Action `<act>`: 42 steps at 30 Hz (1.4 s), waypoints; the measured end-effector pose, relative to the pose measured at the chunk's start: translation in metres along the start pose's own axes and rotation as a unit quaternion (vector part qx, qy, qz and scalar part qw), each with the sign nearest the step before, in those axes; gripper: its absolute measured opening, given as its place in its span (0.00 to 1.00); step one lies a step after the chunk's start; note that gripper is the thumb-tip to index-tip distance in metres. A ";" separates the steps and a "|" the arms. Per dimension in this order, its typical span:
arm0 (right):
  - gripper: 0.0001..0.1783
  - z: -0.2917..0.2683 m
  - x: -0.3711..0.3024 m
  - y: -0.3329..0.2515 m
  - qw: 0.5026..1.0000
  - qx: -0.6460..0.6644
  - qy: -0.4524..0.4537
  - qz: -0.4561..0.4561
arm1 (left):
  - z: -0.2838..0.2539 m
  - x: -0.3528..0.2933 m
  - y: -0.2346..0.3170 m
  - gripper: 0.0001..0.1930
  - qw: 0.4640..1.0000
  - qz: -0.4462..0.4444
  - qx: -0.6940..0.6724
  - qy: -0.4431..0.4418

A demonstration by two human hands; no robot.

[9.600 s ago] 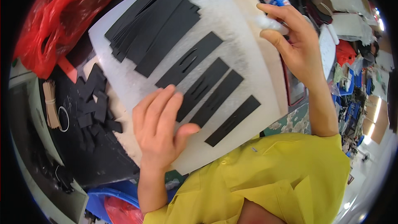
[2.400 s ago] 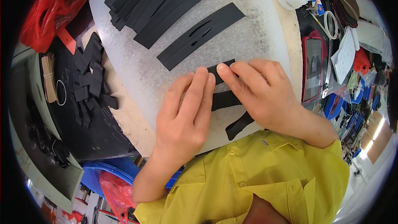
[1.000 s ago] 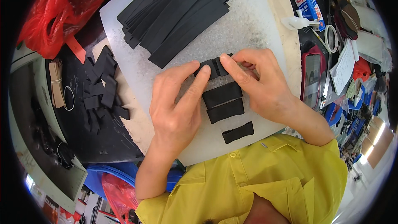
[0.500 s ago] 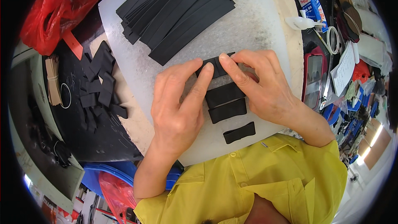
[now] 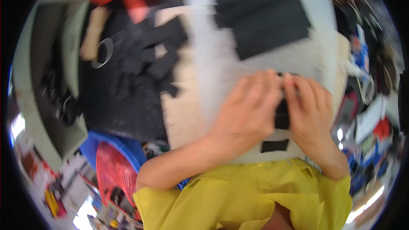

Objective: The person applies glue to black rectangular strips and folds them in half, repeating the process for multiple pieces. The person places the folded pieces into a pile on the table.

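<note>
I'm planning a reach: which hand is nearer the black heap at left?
Left. The left hand is right of the black heap and lower in view; the right hand is farther right, beyond it.

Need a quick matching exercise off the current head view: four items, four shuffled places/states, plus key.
Items
1. spread of black strips
2. blue bin
3. white ring
4. left hand and right hand

Places/states
A. on the black tabletop, next to the tan bundle
B. close together, with a black piece visible between them
C. on the upper part of the white sheet
D. lower left, with a red plastic bag in it

Pairs: 1-C, 2-D, 3-A, 4-B
</note>
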State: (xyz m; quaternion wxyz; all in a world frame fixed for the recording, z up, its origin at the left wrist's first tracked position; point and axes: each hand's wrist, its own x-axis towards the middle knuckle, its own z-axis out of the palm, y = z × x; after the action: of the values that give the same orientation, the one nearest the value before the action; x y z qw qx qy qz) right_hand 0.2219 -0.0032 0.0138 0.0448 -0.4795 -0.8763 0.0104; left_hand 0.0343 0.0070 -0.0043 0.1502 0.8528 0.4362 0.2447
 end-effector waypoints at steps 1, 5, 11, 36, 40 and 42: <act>0.28 -0.003 0.001 -0.003 1.000 -0.025 -0.019 0.002 | -0.005 0.003 -0.002 0.23 0.999 0.024 0.011 -0.035; 0.26 0.012 -0.004 0.001 1.000 -0.010 0.013 0.005 | -0.004 0.001 -0.006 0.23 0.995 0.071 0.070 -0.033; 0.36 -0.010 0.015 0.011 1.000 0.019 -0.011 -0.019 | -0.011 -0.005 -0.027 0.19 0.992 -0.006 -0.026 0.124; 0.08 0.063 0.253 -0.134 0.925 0.302 0.003 -0.232 | -0.104 -0.145 -0.163 0.31 0.910 -0.305 0.080 0.268; 0.06 0.044 0.259 -0.108 0.937 0.330 -0.046 -0.106 | -0.095 -0.152 -0.177 0.24 0.934 -0.280 0.150 0.162; 0.10 0.044 0.258 -0.098 0.933 0.344 -0.047 -0.096 | -0.105 -0.161 -0.196 0.22 0.904 -0.296 0.255 0.174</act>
State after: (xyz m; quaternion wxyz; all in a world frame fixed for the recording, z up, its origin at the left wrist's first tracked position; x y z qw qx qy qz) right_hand -0.0027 0.1618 -0.0065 0.1665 -0.3476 -0.8618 0.3296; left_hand -0.2349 -0.0076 -0.0547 -0.0854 0.6375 0.7353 0.2136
